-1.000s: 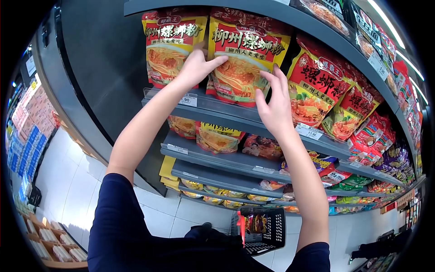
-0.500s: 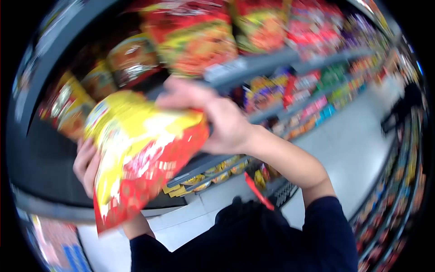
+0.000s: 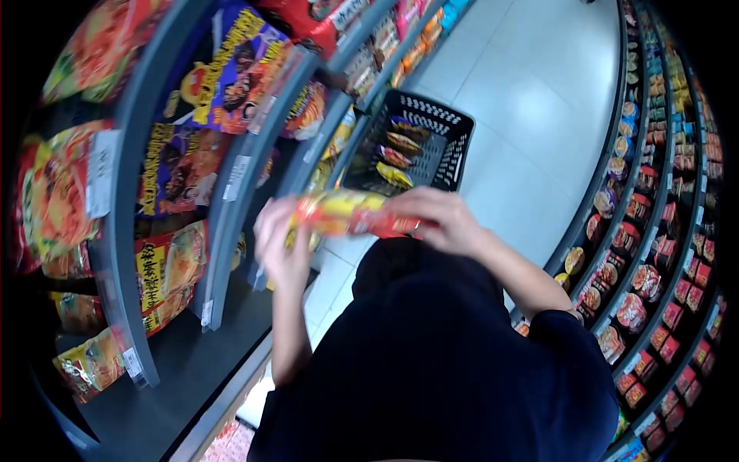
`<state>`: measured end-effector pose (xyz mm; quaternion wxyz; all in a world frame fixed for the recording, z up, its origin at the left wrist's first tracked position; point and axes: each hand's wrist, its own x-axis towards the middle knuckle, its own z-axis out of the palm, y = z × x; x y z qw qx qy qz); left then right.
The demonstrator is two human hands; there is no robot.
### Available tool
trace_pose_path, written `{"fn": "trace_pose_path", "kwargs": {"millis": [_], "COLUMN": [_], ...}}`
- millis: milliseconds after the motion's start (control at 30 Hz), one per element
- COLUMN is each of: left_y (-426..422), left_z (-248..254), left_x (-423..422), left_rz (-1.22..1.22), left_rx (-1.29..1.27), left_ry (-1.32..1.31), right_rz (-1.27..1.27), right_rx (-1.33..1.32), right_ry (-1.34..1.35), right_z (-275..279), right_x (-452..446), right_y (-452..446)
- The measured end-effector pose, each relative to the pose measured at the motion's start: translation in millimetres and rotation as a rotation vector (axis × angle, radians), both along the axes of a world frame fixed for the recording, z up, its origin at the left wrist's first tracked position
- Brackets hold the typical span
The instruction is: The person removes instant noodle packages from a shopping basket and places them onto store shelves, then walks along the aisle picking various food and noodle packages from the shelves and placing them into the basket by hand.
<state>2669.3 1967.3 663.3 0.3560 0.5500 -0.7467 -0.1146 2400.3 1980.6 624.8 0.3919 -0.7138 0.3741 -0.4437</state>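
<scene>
Currently, the red-and-yellow packet spans the gap between your two hands in front of your body, raised off the shelves and seen nearly edge-on, its print lost to blur. Your left hand grips its nine o'clock end, and your right hand closes over the red three o'clock end; exact finger placement is too smeared to tell. Holding it by both ends probably keeps a soft bag from sagging or twisting. Between one and two o'clock from it, beyond the hands, sits the black basket, where a yellow packet and several others lie in a row, an arrangement that seems to keep them separate. Your packet and right hand cover part of the basket's near side, so that edge is hidden from you. Toward eleven o'clock, purple packets face outward on the shelving, likely so shoppers can read them, with a price tag fixed on the shelf front below. Those jutting fronts run close beside the basket and crowd your left side. Pale floor stretches away at two o'clock, stocked shelves curve past at three, and your dark shirt fills five o'clock.
</scene>
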Motion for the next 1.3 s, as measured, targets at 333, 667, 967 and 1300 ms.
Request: {"fn": "trace_pose_path", "kwargs": {"millis": [333,667,967,1300], "left_y": [15.7,4.5,3.9,-2.1], "left_z": [-250.8,-252.2,-252.8,-256.8], "left_x": [-69.9,-72.8,-69.6,-69.9], "left_rz": [-0.145,0.023,0.089,0.091], "left_rx": [0.671,0.452,0.389,0.427], "left_ry": [-0.602,-0.393,-0.287,-0.258], "right_rz": [-0.421,-0.005,0.769,1.101], "right_rx": [0.435,0.248,0.192,0.428], "right_ry": [0.577,0.646,0.829,1.470], "right_z": [-290.3,-356.2,-412.5,-574.2], "right_x": [-101.3,-101.3,-128.5,-81.9], "right_y": [-83.5,-144.5,-170.5,-158.3]}}
